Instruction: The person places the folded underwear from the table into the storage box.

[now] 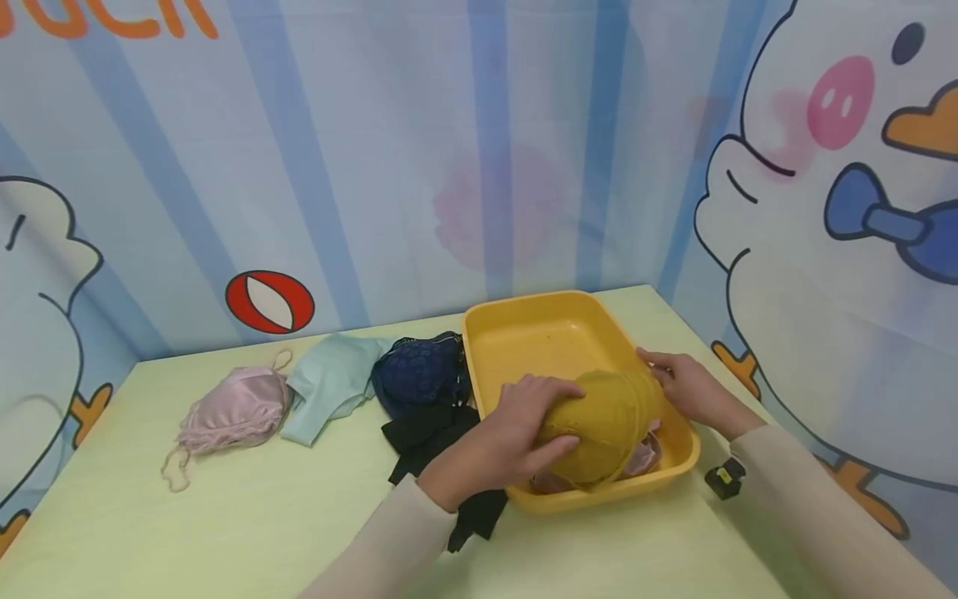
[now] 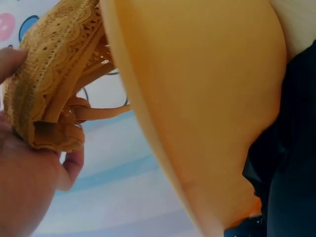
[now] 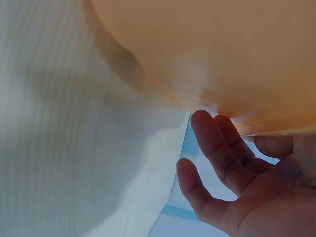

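Note:
A mustard-yellow lace bra [image 1: 599, 424] hangs over the front part of the yellow basin [image 1: 539, 345]. My left hand [image 1: 516, 428] grips its left side, thumb and fingers on the cup; in the left wrist view the bra's lace edge [image 2: 64, 64] and a strap show beside the hand [image 2: 27, 173]. Under it in the basin lies pink satin fabric [image 1: 645, 456], mostly hidden. My right hand [image 1: 692, 389] is at the basin's right rim, near the bra's far edge. Loosely bent fingers [image 3: 212, 143] lie beside the basin's outer wall; the thumb's contact is hidden.
Left of the basin lie a navy lace bra [image 1: 419, 374], black fabric pieces [image 1: 427, 428], a pale blue garment [image 1: 333, 383] and a pink satin bra [image 1: 243, 403]. A small black object [image 1: 724, 478] sits by the right sleeve. A printed curtain [image 1: 389, 166] stands behind the table.

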A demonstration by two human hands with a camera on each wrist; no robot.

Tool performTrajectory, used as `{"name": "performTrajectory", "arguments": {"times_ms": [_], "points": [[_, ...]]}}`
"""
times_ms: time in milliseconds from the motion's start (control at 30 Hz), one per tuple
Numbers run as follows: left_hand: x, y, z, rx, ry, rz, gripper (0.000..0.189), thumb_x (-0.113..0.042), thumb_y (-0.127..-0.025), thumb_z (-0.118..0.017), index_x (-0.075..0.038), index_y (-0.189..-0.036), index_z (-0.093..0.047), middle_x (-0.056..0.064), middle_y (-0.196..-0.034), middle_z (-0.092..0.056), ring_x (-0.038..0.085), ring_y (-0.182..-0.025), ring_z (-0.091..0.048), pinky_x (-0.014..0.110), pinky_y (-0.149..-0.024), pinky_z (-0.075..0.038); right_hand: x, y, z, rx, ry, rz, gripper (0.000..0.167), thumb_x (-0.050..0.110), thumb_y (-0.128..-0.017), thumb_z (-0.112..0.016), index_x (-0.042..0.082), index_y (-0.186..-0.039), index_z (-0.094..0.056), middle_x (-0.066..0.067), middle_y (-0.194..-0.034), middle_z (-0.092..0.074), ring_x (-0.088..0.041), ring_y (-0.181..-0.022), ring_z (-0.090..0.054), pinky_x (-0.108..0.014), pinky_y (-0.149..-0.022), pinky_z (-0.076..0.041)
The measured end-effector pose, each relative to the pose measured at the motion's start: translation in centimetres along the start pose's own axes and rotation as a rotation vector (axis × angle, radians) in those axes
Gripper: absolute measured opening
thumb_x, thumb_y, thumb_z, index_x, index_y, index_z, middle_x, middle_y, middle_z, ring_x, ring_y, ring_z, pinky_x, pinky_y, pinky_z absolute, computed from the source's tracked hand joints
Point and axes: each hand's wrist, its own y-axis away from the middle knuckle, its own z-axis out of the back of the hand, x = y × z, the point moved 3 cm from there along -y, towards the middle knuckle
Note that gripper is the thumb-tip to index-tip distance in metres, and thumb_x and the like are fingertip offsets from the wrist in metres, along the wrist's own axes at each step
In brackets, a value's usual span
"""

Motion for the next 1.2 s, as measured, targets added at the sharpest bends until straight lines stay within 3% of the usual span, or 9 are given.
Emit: {"name": "performTrajectory", "arguments": {"times_ms": [100,167,267,333,533,800,1033,1200], "points": [[0.2,-0.6,-0.6,0.02,-0.045,0.069,0.046,-0.035,-0.097,-0.053,-0.015,-0.135,-0.038,-0.001,-0.125,-0.048,0.015,-0.105,-0.042,0.035,-0.081,-0.031,-0.1,-0.1,-0.1,-0.007,0.002,0.0,0.042,0.001,-0.101,-0.036,-0.002,-0.143,-0.035,-0.016,-0.081,-0.057,-0.013,-0.045,-0.028,-0.027,-0.045,-0.035],[0.4,-0.9,-1.1,0.033,-0.077,0.112,0.046,-0.037,-0.097,-0.051,-0.016,-0.136,-0.037,-0.001,-0.125,-0.048,0.015,-0.103,-0.042,0.033,-0.08,-0.031,-0.2,-0.1,-0.2,-0.014,0.007,0.005,0.042,0.0,-0.1,-0.036,-0.002,-0.142,-0.036,-0.025,-0.099,-0.059,-0.014,-0.045,-0.029,-0.027,-0.045,-0.035],[0.5,-1.2,-1.9,0.065,-0.109,0.151,0.046,-0.037,-0.097,-0.051,-0.015,-0.135,-0.037,0.0,-0.122,-0.05,0.015,-0.1,-0.043,0.031,-0.076,-0.03,-0.2,-0.2,-0.3,-0.02,0.011,0.012,0.042,-0.001,-0.1,-0.035,-0.004,-0.142,-0.036,-0.032,-0.127,-0.049,-0.014,-0.046,-0.029,-0.027,-0.044,-0.035],[0.5,-1.2,-2.6,0.105,-0.121,0.171,0.047,-0.038,-0.097,-0.051,-0.015,-0.135,-0.036,0.001,-0.119,-0.051,0.016,-0.099,-0.043,0.03,-0.076,-0.029,-0.2,-0.2,-0.3,-0.019,0.012,0.014,0.042,-0.001,-0.1,-0.034,-0.003,-0.142,-0.036,-0.033,-0.132,-0.044,-0.014,-0.044,-0.029,-0.027,-0.043,-0.035],[0.4,-1.2,-3.8,0.187,-0.201,0.256,0.051,-0.043,-0.096,-0.049,-0.02,-0.139,-0.035,0.004,-0.112,-0.051,0.018,-0.097,-0.043,0.032,-0.075,-0.028,-0.1,-0.1,-0.2,-0.019,0.009,0.02,0.042,-0.001,-0.1,-0.034,-0.002,-0.142,-0.035,-0.033,-0.134,-0.042,-0.014,-0.043,-0.029,-0.028,-0.042,-0.036],[0.7,-1.0,-4.3,0.194,-0.331,0.404,0.05,-0.045,-0.096,-0.049,-0.024,-0.141,-0.044,0.006,-0.117,-0.055,0.023,-0.093,-0.043,0.039,-0.075,-0.027,0.1,0.0,-0.2,-0.02,0.013,0.029,0.042,-0.003,-0.1,-0.035,-0.004,-0.142,-0.035,-0.033,-0.135,-0.04,-0.018,-0.049,-0.031,-0.027,-0.046,-0.035],[1.0,-0.7,-3.4,0.153,-0.278,0.409,0.052,-0.046,-0.096,-0.048,-0.024,-0.143,-0.042,0.004,-0.125,-0.052,0.022,-0.102,-0.04,0.04,-0.08,-0.027,0.1,0.0,-0.3,-0.017,0.017,0.033,0.042,-0.003,-0.1,-0.034,-0.004,-0.142,-0.035,-0.03,-0.138,-0.039,-0.02,-0.054,-0.033,-0.028,-0.05,-0.036],[1.0,-0.2,-1.6,0.075,-0.243,0.374,0.052,-0.044,-0.097,-0.047,-0.023,-0.144,-0.04,0.004,-0.131,-0.049,0.024,-0.112,-0.04,0.041,-0.082,-0.029,-0.1,0.0,-0.2,-0.015,0.015,0.031,0.043,-0.002,-0.1,-0.034,-0.003,-0.143,-0.034,-0.03,-0.139,-0.038,-0.021,-0.053,-0.033,-0.028,-0.047,-0.035]]}}
